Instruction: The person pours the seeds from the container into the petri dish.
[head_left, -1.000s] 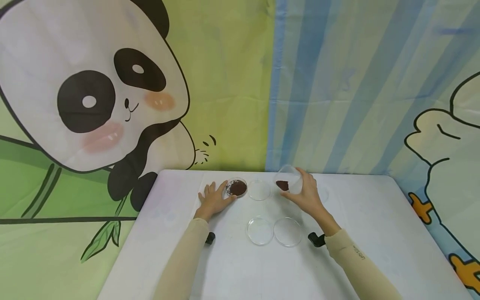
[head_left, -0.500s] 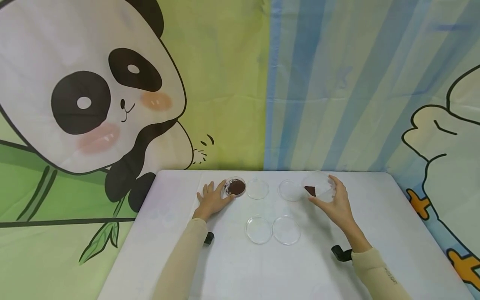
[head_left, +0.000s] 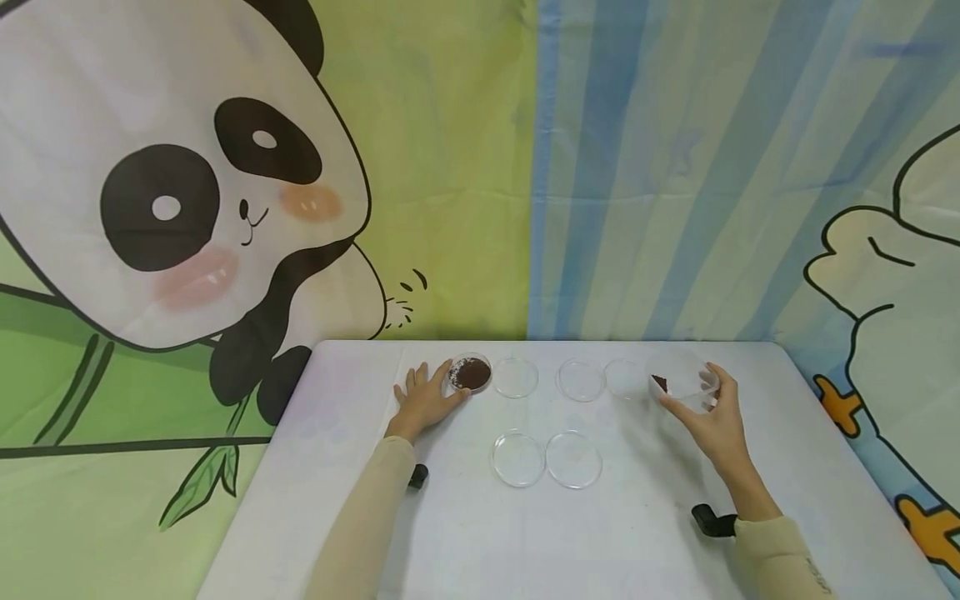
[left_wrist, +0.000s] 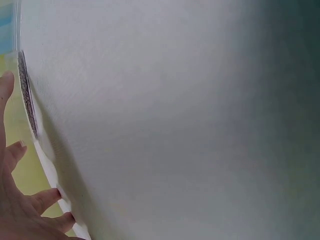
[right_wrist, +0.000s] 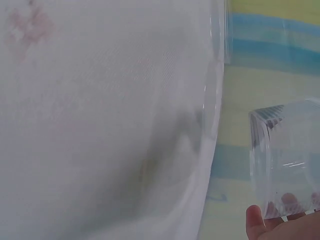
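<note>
In the head view, my left hand (head_left: 427, 406) rests on the table with fingers spread. Its thumb and index finger touch the left side of a shallow clear dish (head_left: 489, 382), which holds dark brown granules (head_left: 474, 374) mixed with a few white bits. To the right, my right hand (head_left: 722, 425) holds a clear plastic container (head_left: 688, 373) above the table, thumb and fingers around its right side. A small heap of brown granules (head_left: 660, 383) lies in the container's left corner. From the right wrist, the container (right_wrist: 286, 150) shows ribbed corners, with fingertips visible through its wall.
Along the back of the white table (head_left: 480, 542) stand clear round dishes, one (head_left: 515, 377) beside the filled dish and another (head_left: 581, 380) farther right. Near the middle, two more dishes (head_left: 518, 458) sit side by side. A printed cloth (head_left: 450, 167) hangs behind the table.
My right hand has carried the container rightward, away from the back row, uncovering dishes there. The granules in it now show as a smaller patch. My left hand has kept its place by the dish.
</note>
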